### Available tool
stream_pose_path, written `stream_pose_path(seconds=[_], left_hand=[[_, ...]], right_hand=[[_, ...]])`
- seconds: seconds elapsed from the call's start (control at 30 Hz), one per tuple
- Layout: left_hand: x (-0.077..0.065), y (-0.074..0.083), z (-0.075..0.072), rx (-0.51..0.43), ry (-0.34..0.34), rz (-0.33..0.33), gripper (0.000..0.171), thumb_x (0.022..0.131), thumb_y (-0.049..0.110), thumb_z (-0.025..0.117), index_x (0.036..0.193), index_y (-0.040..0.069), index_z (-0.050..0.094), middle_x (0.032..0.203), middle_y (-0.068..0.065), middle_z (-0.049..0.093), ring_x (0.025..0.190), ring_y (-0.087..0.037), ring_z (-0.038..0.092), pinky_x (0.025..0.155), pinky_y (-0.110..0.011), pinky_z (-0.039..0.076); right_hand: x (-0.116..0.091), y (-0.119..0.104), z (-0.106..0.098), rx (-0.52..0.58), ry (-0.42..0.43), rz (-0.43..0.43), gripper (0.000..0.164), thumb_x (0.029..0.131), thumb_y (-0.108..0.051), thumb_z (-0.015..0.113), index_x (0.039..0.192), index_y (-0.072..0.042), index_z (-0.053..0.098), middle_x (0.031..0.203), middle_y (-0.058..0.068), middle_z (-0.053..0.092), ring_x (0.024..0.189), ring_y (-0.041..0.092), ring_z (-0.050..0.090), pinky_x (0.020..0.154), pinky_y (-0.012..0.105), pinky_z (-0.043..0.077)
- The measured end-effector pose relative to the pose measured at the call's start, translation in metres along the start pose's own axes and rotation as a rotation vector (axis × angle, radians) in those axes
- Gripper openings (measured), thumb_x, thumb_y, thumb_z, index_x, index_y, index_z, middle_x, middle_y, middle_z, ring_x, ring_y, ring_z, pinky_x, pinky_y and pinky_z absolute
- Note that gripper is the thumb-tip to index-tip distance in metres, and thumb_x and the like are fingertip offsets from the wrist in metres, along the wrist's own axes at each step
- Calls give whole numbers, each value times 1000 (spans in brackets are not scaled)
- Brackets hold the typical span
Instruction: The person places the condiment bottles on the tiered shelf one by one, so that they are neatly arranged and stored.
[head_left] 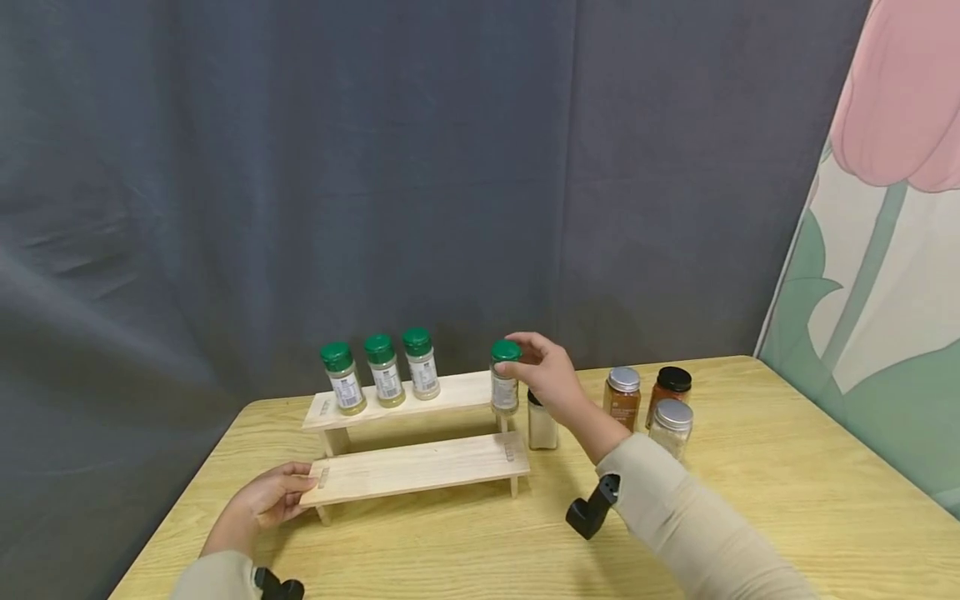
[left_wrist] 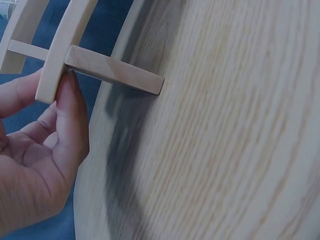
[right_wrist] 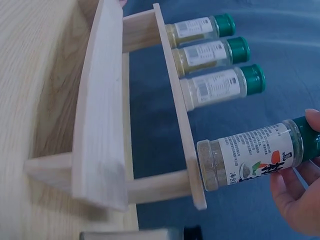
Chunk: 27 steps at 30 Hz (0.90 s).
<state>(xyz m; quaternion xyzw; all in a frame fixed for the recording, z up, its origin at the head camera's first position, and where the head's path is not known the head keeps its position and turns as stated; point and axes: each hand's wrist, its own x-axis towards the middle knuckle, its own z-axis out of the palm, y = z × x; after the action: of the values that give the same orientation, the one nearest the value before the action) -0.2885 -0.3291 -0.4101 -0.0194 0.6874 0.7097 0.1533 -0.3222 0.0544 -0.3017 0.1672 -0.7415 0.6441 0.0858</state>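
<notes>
My right hand (head_left: 551, 379) grips a green-capped spice jar (right_wrist: 250, 157) by its cap, upright at the right end of the upper shelf (head_left: 457, 393). In the right wrist view the jar's base is at the board; whether it bears its weight there I cannot tell. Three more green-capped spice jars (head_left: 386, 375) stand toward the left of that shelf. With thumb and fingers my left hand (head_left: 270, 500) pinches the left end of the lower shelf (head_left: 412, 467). A wooden leg (left_wrist: 115, 70) shows beside those fingers in the left wrist view.
Right of the rack, a black-capped jar of pale contents (head_left: 543, 425) stands under my right wrist. Farther right are a silver-lidded brown jar (head_left: 622, 400), a black-lidded reddish jar (head_left: 670, 387) and a silver-lidded pale jar (head_left: 671, 429). A dark curtain (head_left: 450, 183) hangs behind the wooden table (head_left: 420, 558).
</notes>
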Motion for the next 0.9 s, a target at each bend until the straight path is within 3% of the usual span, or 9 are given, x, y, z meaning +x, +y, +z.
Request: stream_pose_path(seconds=[0.17, 0.53, 0.77, 0.9], left_hand=[[-4, -2, -2, -10, 5, -6, 24, 80, 0, 54, 102, -2, 44, 76, -3, 58, 68, -12, 59, 61, -23, 47], [4, -1, 0, 16, 67, -6, 26, 80, 0, 55, 104, -3, 44, 74, -5, 58, 65, -12, 59, 56, -22, 47], [4, -3, 0, 1, 25, 0, 24, 81, 0, 54, 102, -1, 44, 76, -5, 57, 67, -12, 59, 59, -23, 48], [5, -4, 1, -6, 38, 1, 23, 81, -1, 53, 102, -1, 44, 76, -5, 57, 67, -12, 59, 59, -23, 48]], right_hand=[[9, -2, 16, 28, -48, -8, 41, 76, -6, 64, 114, -3, 50, 101, 12, 55, 89, 22, 53, 77, 37, 44], [27, -6, 32, 17, -60, -17, 38, 77, -6, 63, 112, -3, 51, 97, 11, 55, 84, 21, 52, 72, 36, 44], [34, -4, 37, -19, -68, -8, 41, 76, -5, 63, 115, -2, 50, 97, 11, 56, 83, 19, 53, 72, 38, 45], [36, -5, 37, -37, -72, -4, 40, 76, -5, 64, 113, -3, 51, 97, 11, 56, 82, 20, 52, 72, 38, 45]])
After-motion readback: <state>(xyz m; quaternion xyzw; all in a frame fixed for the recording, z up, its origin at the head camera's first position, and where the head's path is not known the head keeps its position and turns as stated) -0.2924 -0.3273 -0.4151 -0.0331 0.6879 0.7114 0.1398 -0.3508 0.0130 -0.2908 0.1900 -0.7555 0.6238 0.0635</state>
